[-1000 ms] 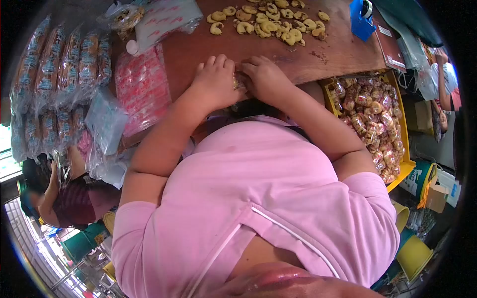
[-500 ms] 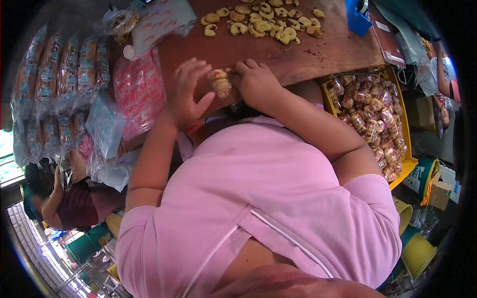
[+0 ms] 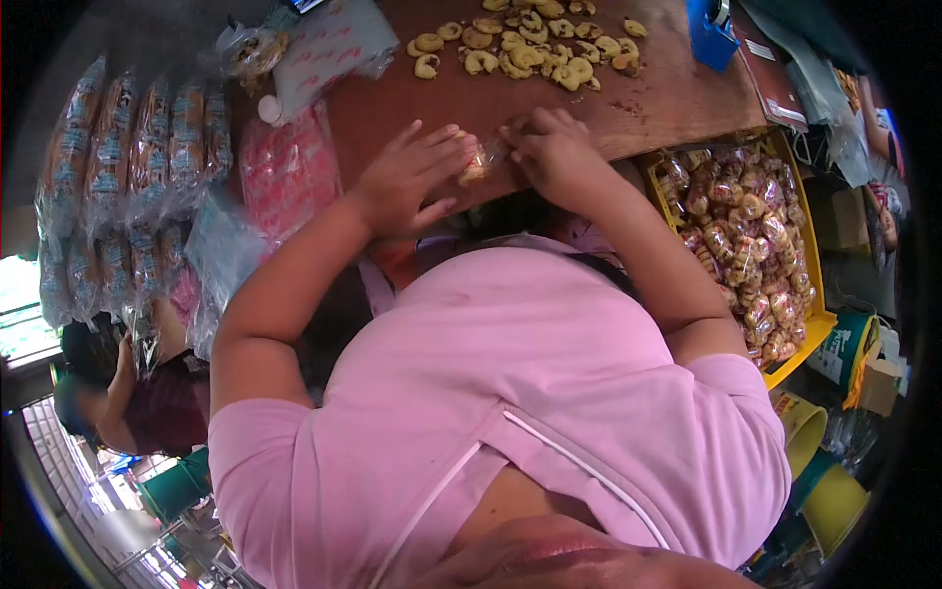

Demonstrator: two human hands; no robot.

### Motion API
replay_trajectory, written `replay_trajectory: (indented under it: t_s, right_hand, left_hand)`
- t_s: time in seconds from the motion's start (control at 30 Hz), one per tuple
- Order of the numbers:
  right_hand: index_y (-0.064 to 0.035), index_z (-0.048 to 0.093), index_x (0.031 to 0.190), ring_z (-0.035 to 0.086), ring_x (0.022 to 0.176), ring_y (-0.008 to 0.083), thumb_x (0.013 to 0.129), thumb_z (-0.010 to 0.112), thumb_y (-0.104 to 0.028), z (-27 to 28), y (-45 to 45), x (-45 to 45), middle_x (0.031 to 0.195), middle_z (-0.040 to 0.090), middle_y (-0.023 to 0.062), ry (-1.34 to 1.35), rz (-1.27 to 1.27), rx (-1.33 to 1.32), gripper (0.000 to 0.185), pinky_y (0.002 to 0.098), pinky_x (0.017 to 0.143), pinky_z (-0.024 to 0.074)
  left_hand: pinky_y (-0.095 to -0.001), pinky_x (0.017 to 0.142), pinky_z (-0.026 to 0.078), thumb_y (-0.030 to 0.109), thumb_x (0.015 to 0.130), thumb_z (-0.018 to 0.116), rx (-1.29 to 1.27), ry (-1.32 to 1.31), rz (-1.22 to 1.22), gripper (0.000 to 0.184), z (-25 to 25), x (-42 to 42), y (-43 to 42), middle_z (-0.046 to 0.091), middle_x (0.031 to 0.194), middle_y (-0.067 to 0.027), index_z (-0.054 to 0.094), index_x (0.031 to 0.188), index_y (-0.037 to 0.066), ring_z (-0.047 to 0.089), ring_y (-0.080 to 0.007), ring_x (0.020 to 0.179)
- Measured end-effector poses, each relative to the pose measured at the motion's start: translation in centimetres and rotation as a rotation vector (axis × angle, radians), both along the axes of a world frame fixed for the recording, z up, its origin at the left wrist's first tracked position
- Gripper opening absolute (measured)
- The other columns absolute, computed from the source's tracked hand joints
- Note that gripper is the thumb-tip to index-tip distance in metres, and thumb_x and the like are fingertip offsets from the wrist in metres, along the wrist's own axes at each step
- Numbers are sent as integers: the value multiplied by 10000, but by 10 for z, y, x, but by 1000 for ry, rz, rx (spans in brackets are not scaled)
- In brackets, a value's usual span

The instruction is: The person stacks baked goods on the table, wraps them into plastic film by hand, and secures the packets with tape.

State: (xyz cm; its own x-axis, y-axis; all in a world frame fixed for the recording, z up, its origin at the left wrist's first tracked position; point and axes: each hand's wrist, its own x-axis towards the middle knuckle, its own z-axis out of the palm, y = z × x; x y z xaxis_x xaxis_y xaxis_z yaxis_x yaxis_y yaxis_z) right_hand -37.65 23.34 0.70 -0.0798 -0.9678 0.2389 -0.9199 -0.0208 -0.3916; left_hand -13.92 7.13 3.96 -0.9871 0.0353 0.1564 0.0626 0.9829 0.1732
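A small clear bag of curled cookies (image 3: 475, 167) lies near the table's front edge, between my two hands. My left hand (image 3: 407, 179) is open, its thumb apart and its fingertips resting against the left side of the bag. The fingers of my right hand (image 3: 552, 155) are closed on the bag's clear loose end at the right. Beyond my hands, several loose curled cookies (image 3: 530, 54) are spread over the brown table (image 3: 392, 103).
At right stands a yellow crate (image 3: 822, 316) of bagged cookies (image 3: 741, 231). A blue tape dispenser (image 3: 713, 44) is at the back right. Pink printed bags (image 3: 289, 167), plastic sheets (image 3: 334, 49) and long wrapped packs (image 3: 113, 137) lie left. Another person (image 3: 147, 402) is at lower left.
My left hand has come over against the bag, and the cookies in it have shifted right. My right hand has drawn away to the right, holding the bag's end.
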Motion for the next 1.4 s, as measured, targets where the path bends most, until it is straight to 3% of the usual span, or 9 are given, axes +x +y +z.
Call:
replay_trajectory:
  t_s: [0.3, 0.47, 0.53, 0.63, 0.83, 0.93, 1.03, 1.13, 1.4]
  right_hand:
    - [-123, 681, 1299, 562, 1192, 337, 936, 689, -209, 16, 61, -153, 1245, 607, 136, -112, -312, -259, 373, 417, 1007, 462]
    - [-82, 681, 1282, 618, 1094, 300, 924, 709, -346, 6, 53, -291, 1208, 652, 166, -369, -647, -577, 445, 416, 988, 476]
    - [-52, 657, 1310, 608, 921, 155, 960, 685, -410, -10, 43, -353, 1031, 675, 43, -482, -840, -540, 502, 344, 857, 499]
    - [-90, 704, 1245, 582, 874, 148, 960, 658, -488, -21, 21, -410, 993, 685, 45, -880, -867, -193, 492, 314, 772, 479]
    - [-125, 762, 1143, 625, 911, 205, 991, 599, -434, -23, -16, -435, 1014, 709, 49, -780, -787, -437, 381, 356, 802, 499]
    - [-83, 712, 1225, 699, 1033, 355, 971, 644, -281, 28, -12, -371, 1282, 649, 223, -436, -657, -792, 329, 446, 926, 554]
    - [-132, 749, 1169, 662, 1050, 297, 972, 601, -342, 15, -11, -395, 1104, 713, 105, 278, -613, -546, 324, 418, 918, 523]
    - [-132, 738, 1191, 630, 1155, 351, 953, 598, -312, 34, 1, -363, 1197, 682, 147, 130, -714, -357, 330, 446, 1016, 499]
    - [-163, 676, 1314, 608, 1187, 349, 963, 611, -291, 9, -13, -381, 1213, 666, 169, 244, -727, -462, 379, 434, 1031, 488]
  left_hand:
    - [-540, 1200, 240, 563, 849, 655, -196, 2, -183, 817, -5, -99, -2, 497, 1526, -124, 486, 1483, 77, 434, -274, 1441]
    - [-486, 946, 429, 554, 826, 680, -134, -60, -203, 526, 15, -153, 12, 619, 1125, -132, 660, 1065, 86, 583, -312, 1086]
    - [-472, 843, 458, 557, 812, 695, -115, -105, -204, 460, 16, -165, 15, 611, 964, -116, 649, 883, 105, 598, -322, 938]
    - [-458, 759, 463, 559, 793, 717, -75, -83, -236, 454, 6, -175, 9, 575, 829, -94, 583, 728, 130, 587, -326, 809]
    - [-422, 719, 445, 552, 772, 740, -69, 45, -218, 434, -1, -162, 8, 572, 819, -80, 597, 735, 144, 575, -301, 780]
    - [-410, 714, 437, 535, 761, 757, -56, 111, -185, 414, -6, -156, 8, 571, 832, -69, 624, 775, 143, 567, -290, 785]
    - [-410, 717, 435, 512, 758, 770, -25, 183, -164, 395, -9, -152, 11, 578, 845, -56, 644, 809, 141, 565, -286, 793]
    - [-411, 725, 437, 496, 763, 772, 8, 222, -132, 382, -14, -152, 9, 591, 851, -49, 648, 819, 140, 571, -284, 800]
    - [-415, 745, 444, 487, 790, 751, 69, 233, -60, 370, -14, -150, 13, 612, 846, -59, 646, 802, 133, 588, -290, 818]
